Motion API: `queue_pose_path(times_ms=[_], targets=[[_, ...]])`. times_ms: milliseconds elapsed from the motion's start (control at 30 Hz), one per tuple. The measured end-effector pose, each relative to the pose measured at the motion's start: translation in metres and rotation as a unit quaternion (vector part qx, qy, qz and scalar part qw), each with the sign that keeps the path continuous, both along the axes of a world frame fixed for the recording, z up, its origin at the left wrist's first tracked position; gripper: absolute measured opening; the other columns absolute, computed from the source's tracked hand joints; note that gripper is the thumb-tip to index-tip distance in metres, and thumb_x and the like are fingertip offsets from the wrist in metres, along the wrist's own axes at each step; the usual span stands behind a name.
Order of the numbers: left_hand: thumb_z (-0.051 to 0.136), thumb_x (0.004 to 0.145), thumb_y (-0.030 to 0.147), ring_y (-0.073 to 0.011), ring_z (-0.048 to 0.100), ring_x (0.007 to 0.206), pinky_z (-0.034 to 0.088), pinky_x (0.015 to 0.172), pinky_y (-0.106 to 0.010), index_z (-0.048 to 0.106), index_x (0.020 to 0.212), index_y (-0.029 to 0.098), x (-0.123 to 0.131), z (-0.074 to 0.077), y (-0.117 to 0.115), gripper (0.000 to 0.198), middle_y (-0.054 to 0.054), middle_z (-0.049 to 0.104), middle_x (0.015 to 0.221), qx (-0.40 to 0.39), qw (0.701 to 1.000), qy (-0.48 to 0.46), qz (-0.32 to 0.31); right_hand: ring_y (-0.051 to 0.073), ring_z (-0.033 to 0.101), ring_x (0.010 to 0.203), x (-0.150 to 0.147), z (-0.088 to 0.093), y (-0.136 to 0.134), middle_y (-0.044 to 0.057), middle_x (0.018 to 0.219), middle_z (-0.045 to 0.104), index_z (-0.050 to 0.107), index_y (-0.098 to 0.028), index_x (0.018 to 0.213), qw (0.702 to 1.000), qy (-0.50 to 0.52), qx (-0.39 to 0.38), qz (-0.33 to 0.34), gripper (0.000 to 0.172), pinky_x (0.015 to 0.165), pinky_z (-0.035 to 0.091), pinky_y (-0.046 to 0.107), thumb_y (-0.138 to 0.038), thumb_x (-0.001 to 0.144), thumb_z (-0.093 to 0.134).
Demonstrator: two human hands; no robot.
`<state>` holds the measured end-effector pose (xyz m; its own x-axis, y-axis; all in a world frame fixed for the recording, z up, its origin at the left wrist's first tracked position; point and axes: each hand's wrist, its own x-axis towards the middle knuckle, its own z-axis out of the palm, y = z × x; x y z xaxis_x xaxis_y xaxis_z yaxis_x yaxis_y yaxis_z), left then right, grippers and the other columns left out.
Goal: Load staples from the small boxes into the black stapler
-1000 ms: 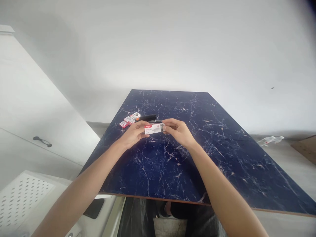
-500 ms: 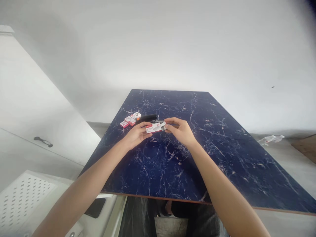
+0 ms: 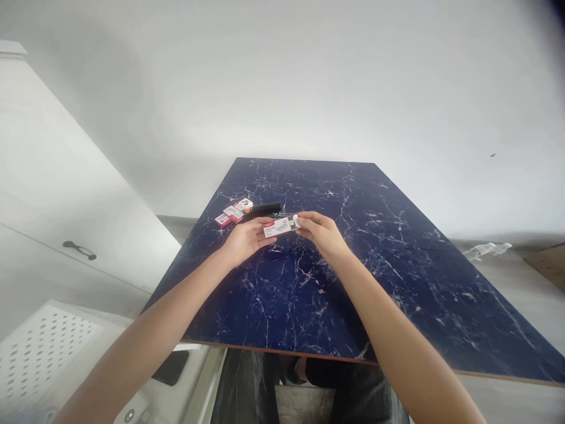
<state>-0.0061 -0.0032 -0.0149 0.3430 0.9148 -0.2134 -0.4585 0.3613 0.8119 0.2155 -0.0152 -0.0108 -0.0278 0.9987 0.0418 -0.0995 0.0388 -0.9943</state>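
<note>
My left hand [image 3: 243,240] is closed around the left end of a small red-and-white staple box [image 3: 277,228], held above the table with its printed face up. At the box's right end, the fingers of my right hand [image 3: 321,232] pinch the white end flap [image 3: 296,221]. What lies inside the box is hidden. Just behind the box rests a long black tool [image 3: 265,209] with an orange part, which looks like a stapler; my hands partly cover it. Left of that tool lie several more red-and-white boxes [image 3: 233,213], grouped close together.
The blue marble-patterned table [image 3: 282,300] narrows toward a pale wall [image 3: 309,88]. To the left stand a white cabinet with a dark handle [image 3: 79,250] and a white perforated panel [image 3: 44,347]. A clear plastic item [image 3: 488,250] lies beyond the table's right edge.
The box has shifted very slightly to the right in the view. At its right end the white flap now shows more rounded between my right fingers. Both hands keep their hold.
</note>
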Motion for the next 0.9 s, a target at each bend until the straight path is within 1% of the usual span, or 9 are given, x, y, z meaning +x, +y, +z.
queue_pose_path(times_ms=[67,100,200,300,433,600,767,900], targets=[[0.067,0.088,0.021,-0.0257,0.072,0.1,0.063,0.083,-0.035,0.072,0.099,0.011,0.001,0.001,-0.001,0.016,-0.017,0.073,0.112,0.018,1.0,0.018,-0.003,0.022,0.072,0.089,-0.002,-0.003,0.001,0.007,0.098,0.076,0.071,-0.022,0.093,1.0,-0.022,0.01,-0.003,0.021,0.091,0.06,0.041,-0.037,0.078,0.076],[0.07,0.086,0.021,-0.0246,0.072,0.099,0.063,0.082,-0.034,0.072,0.099,0.012,0.001,0.0,-0.001,0.016,-0.016,0.073,0.112,0.035,0.999,0.034,-0.004,0.022,0.072,0.088,-0.004,-0.004,0.001,0.007,0.097,0.076,0.071,-0.022,0.093,0.999,-0.035,0.018,-0.005,0.021,0.089,0.061,0.041,-0.037,0.078,0.076],[0.077,0.078,0.012,-0.0201,0.071,0.095,0.063,0.08,-0.03,0.069,0.097,0.015,0.001,-0.004,-0.001,0.021,-0.011,0.072,0.108,0.074,0.995,0.067,-0.007,0.022,0.072,0.087,-0.007,-0.004,0.0,0.006,0.096,0.075,0.07,-0.023,0.095,0.999,-0.031,0.027,-0.01,0.024,0.088,0.061,0.041,-0.038,0.078,0.075],[0.078,0.078,0.011,-0.0192,0.071,0.094,0.063,0.08,-0.029,0.068,0.096,0.015,0.001,-0.008,0.0,0.021,-0.01,0.071,0.108,0.072,0.995,0.06,-0.015,0.021,0.072,0.089,-0.008,-0.002,-0.003,0.006,0.096,0.075,0.069,-0.023,0.1,1.0,-0.004,0.013,-0.007,0.028,0.089,0.06,0.04,-0.038,0.078,0.074],[0.077,0.078,0.011,-0.0196,0.071,0.095,0.064,0.079,-0.029,0.068,0.097,0.016,0.0,-0.007,0.0,0.021,-0.009,0.07,0.108,0.069,0.996,0.058,-0.018,0.021,0.071,0.092,-0.009,0.001,-0.005,0.006,0.099,0.075,0.069,-0.022,0.1,1.0,0.01,0.008,0.017,0.026,0.09,0.06,0.038,-0.039,0.08,0.073],[0.077,0.08,0.012,-0.0208,0.07,0.1,0.063,0.082,-0.031,0.069,0.101,0.016,0.001,-0.006,0.0,0.023,-0.01,0.07,0.111,0.074,0.995,0.057,-0.021,0.021,0.072,0.092,-0.011,0.001,-0.006,0.006,0.102,0.075,0.067,-0.023,0.108,0.999,0.025,0.003,0.029,0.035,0.09,0.06,0.04,-0.04,0.078,0.077],[0.077,0.079,0.012,-0.0213,0.07,0.102,0.063,0.084,-0.033,0.069,0.101,0.016,0.001,-0.005,-0.002,0.024,-0.01,0.07,0.114,0.083,0.994,0.069,-0.023,0.023,0.072,0.092,-0.013,-0.005,-0.004,0.006,0.099,0.075,0.067,-0.023,0.097,0.999,-0.015,0.024,0.015,0.033,0.087,0.061,0.041,-0.041,0.073,0.082],[0.078,0.078,0.012,-0.0214,0.069,0.103,0.062,0.086,-0.034,0.07,0.099,0.016,0.001,-0.004,-0.003,0.023,-0.009,0.071,0.113,0.089,0.993,0.072,-0.024,0.023,0.073,0.089,-0.015,-0.009,-0.003,0.006,0.094,0.076,0.065,-0.023,0.088,1.0,0.0,0.017,0.018,0.033,0.089,0.061,0.041,-0.043,0.071,0.084]])
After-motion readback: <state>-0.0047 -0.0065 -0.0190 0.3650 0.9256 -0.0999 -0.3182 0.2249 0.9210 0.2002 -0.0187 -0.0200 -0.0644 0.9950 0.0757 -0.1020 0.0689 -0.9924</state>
